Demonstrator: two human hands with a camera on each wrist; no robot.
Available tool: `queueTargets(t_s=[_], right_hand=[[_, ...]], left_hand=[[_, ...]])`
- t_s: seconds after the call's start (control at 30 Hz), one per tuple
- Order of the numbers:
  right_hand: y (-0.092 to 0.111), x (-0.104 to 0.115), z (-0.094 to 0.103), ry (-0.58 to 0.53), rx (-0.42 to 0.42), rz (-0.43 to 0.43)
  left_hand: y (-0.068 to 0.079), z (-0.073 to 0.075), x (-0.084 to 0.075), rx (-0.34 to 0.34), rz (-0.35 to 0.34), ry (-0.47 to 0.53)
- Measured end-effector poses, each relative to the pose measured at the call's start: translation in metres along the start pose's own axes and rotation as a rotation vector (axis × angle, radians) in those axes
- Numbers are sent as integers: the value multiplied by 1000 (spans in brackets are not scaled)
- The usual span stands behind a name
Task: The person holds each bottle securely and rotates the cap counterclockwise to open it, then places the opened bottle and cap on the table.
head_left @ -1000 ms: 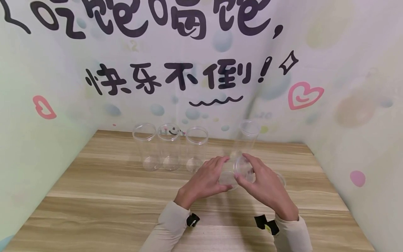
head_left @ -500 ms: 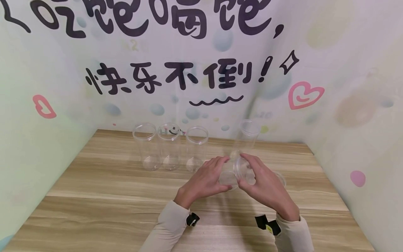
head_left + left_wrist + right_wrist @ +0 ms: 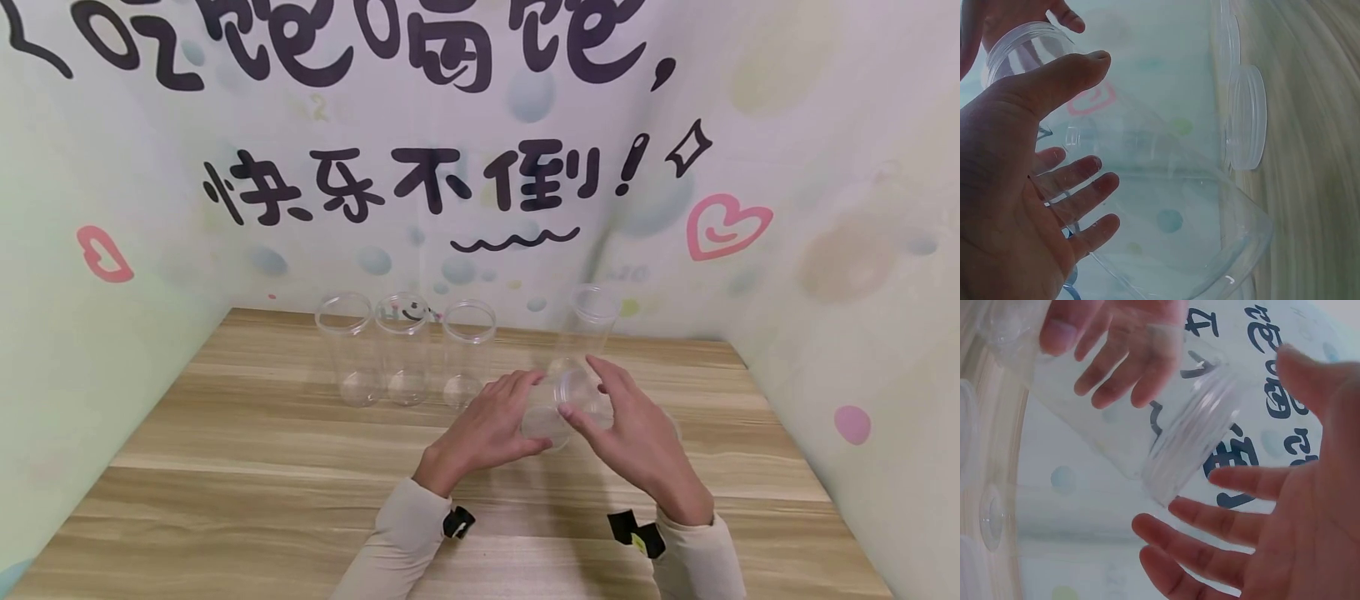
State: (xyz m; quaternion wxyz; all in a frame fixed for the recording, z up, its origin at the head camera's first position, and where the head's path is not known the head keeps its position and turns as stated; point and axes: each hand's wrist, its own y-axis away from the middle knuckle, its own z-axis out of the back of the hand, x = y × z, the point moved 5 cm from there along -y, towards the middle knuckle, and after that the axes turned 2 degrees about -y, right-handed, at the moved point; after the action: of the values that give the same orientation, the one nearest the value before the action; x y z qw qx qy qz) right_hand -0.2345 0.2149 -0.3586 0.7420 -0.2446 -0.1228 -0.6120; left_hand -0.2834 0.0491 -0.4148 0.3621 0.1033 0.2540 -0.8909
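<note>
My left hand (image 3: pixel 483 429) grips a clear plastic jar (image 3: pixel 542 423), thumb on one side and fingers round the other. The jar is tilted above the table, its capped end toward my right hand (image 3: pixel 637 437). A clear screw lid (image 3: pixel 1194 434) sits over the jar's mouth. In the right wrist view my right hand's fingers and thumb are spread apart round the lid, with a gap showing at the thumb. The jar's wall (image 3: pixel 1166 181) runs down and right in the left wrist view, its base end near the table.
Behind the hands stands another clear jar (image 3: pixel 596 321). Three more jars, including the leftmost jar (image 3: pixel 348 350), stand in a row at the back left. A loose clear lid (image 3: pixel 1249 119) lies on the wooden table (image 3: pixel 262 500). A printed cloth wall (image 3: pixel 375 192) rises behind.
The right hand's fingers have shifted round the lid and now spread wider, away from it. The left hand and the jar stay almost in place.
</note>
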Motion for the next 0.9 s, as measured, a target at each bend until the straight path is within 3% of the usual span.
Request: queueTargets(t_s=[0.4,0.9], right_hand=[[-2,-5,0,50,1,-79],[-1,-2,-1,22,35,-26]], left_hand=[[-1,-2,-5,39,9,-34],[0,-3,-3,21,-20,-41]])
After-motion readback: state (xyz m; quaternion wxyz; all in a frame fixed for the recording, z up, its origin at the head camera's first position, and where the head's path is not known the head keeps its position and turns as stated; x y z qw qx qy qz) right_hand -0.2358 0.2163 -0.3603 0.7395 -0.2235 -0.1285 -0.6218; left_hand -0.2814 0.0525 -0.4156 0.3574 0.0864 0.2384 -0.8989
